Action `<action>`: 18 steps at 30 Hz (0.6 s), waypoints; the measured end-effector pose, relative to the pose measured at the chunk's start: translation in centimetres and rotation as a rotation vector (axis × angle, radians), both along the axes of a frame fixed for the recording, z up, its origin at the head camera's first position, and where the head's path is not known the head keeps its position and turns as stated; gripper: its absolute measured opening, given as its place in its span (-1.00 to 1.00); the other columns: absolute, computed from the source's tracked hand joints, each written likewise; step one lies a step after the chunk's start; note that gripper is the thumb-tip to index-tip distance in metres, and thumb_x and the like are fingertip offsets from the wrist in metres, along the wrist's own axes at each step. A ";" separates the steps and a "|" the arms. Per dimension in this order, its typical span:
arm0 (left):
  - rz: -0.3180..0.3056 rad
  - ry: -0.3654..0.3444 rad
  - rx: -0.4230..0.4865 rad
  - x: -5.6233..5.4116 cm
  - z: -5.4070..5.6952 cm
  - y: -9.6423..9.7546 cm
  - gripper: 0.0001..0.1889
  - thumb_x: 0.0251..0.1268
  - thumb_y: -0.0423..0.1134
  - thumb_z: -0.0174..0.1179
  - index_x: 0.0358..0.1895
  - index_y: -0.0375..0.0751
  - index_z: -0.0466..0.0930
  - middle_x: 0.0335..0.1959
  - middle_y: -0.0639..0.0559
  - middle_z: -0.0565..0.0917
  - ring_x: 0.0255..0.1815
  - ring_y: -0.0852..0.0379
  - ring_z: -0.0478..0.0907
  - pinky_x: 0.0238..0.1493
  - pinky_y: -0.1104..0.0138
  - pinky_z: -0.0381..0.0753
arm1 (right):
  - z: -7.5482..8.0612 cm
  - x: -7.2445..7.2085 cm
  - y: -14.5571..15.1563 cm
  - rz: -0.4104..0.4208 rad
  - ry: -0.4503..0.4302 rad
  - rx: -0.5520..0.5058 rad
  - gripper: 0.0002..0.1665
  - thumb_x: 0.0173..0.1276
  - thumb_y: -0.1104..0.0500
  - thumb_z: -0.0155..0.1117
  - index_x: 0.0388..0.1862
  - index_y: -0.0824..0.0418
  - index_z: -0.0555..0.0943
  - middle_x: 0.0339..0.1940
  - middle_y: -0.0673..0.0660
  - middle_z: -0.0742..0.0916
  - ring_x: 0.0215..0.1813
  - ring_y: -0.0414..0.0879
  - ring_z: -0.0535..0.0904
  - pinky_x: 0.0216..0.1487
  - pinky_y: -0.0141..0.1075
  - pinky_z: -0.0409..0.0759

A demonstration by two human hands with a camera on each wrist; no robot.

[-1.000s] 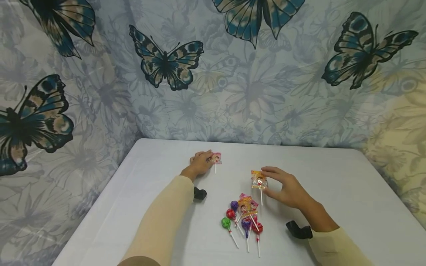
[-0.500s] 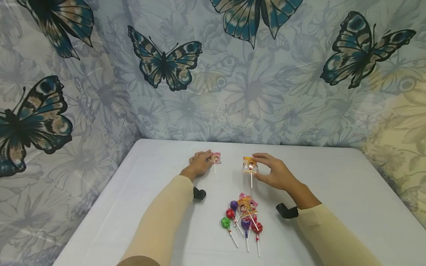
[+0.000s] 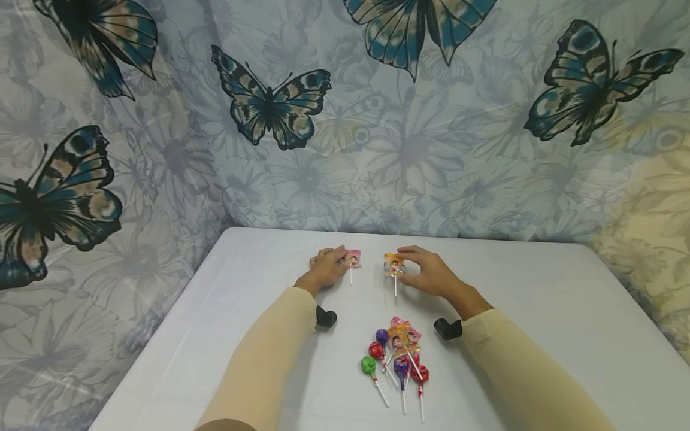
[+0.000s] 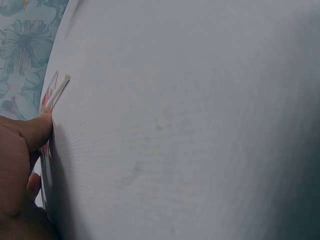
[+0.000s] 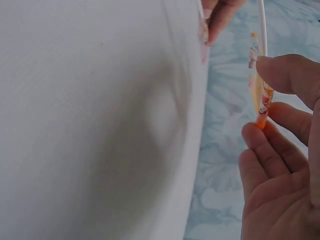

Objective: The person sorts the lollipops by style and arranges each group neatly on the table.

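A lollipop in a flat yellow-orange wrapper [image 3: 394, 264] is pinched by my right hand [image 3: 431, 274] between thumb and fingers, its white stick pointing down. The right wrist view shows it off the table, thumb [image 5: 285, 75] on one face. My left hand [image 3: 326, 267] is low at the table's far side and holds a pink-wrapped lollipop [image 3: 353, 258] at its wrapper edge. In the left wrist view its white stick [image 4: 60, 90] shows past the thumb; the other fingers are mostly hidden. The two wrappers are a short gap apart.
A pile of lollipops lies nearer me: a green one [image 3: 368, 366], a red one [image 3: 375, 350], a purple one [image 3: 401, 366] and several more, with a yellow wrapper [image 3: 403, 340] on top. The white table [image 3: 259, 263] ends at a butterfly-patterned cloth [image 3: 409, 155].
My right hand has carried the yellow-orange lollipop away from me and leftward, from beside the pile to near the pink one. My left hand stays in place.
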State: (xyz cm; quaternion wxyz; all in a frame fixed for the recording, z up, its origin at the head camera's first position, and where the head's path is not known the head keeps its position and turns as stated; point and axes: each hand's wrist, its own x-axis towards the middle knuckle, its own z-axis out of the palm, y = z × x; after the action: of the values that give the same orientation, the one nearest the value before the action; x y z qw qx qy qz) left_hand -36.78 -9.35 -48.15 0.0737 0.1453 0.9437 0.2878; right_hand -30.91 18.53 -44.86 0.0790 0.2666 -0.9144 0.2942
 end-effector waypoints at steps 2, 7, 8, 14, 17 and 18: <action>0.005 0.003 -0.004 0.0 -0.1 0.1 -0.49 0.43 -0.14 0.10 0.41 -0.08 0.35 0.48 0.15 0.19 0.46 -0.01 0.01 0.32 -0.06 -0.14 | -0.2 -0.6 -0.3 -0.001 -0.025 0.008 -0.40 0.19 0.14 0.46 0.18 0.34 0.58 0.28 0.22 0.52 0.30 0.21 0.38 0.22 0.10 0.34; 0.003 0.000 -0.003 0.0 0.0 0.2 -0.48 0.43 -0.15 0.10 0.41 -0.08 0.34 0.48 0.15 0.19 0.46 -0.02 0.01 0.32 -0.07 -0.14 | -0.9 -2.1 -1.0 -0.006 -0.069 0.029 -0.38 0.21 0.11 0.45 0.20 0.34 0.56 0.27 0.23 0.52 0.30 0.22 0.38 0.24 0.09 0.32; 0.002 0.001 0.001 0.0 0.0 0.2 -0.48 0.42 -0.15 0.10 0.41 -0.09 0.34 0.48 0.15 0.19 0.46 -0.02 0.01 0.32 -0.07 -0.14 | -1.0 -2.3 -1.1 -0.011 -0.079 0.035 -0.39 0.21 0.11 0.44 0.20 0.34 0.56 0.27 0.24 0.52 0.30 0.22 0.38 0.25 0.09 0.31; -0.004 0.000 -0.019 0.1 0.2 0.2 -0.48 0.44 -0.14 0.08 0.42 -0.08 0.32 0.48 0.16 0.17 0.46 -0.02 0.00 0.31 -0.06 -0.12 | -1.6 -3.7 -1.7 -0.014 -0.131 0.055 -0.37 0.23 0.11 0.41 0.22 0.38 0.53 0.29 0.27 0.50 0.33 0.24 0.34 0.29 0.09 0.25; -0.005 -0.010 -0.025 0.1 0.2 0.1 -0.48 0.45 -0.13 0.07 0.43 -0.07 0.30 0.49 0.16 0.16 0.46 -0.02 -0.02 0.31 -0.05 -0.12 | -1.9 -4.2 -2.0 -0.009 -0.144 0.052 -0.37 0.23 0.14 0.41 0.23 0.39 0.52 0.29 0.28 0.50 0.34 0.24 0.32 0.31 0.08 0.22; -0.005 -0.013 -0.025 0.1 0.1 0.1 -0.48 0.45 -0.13 0.07 0.43 -0.08 0.31 0.49 0.16 0.16 0.47 -0.02 -0.02 0.31 -0.05 -0.12 | -1.9 -4.4 -2.1 -0.008 -0.149 0.054 -0.38 0.24 0.15 0.41 0.23 0.40 0.51 0.30 0.28 0.49 0.35 0.24 0.31 0.32 0.07 0.21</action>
State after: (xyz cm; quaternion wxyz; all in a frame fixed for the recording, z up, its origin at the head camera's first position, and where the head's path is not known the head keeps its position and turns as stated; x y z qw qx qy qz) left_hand -36.65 -9.29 -48.03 0.0821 0.1448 0.9464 0.2767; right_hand -35.27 16.44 -46.78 0.0047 0.2422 -0.9264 0.2884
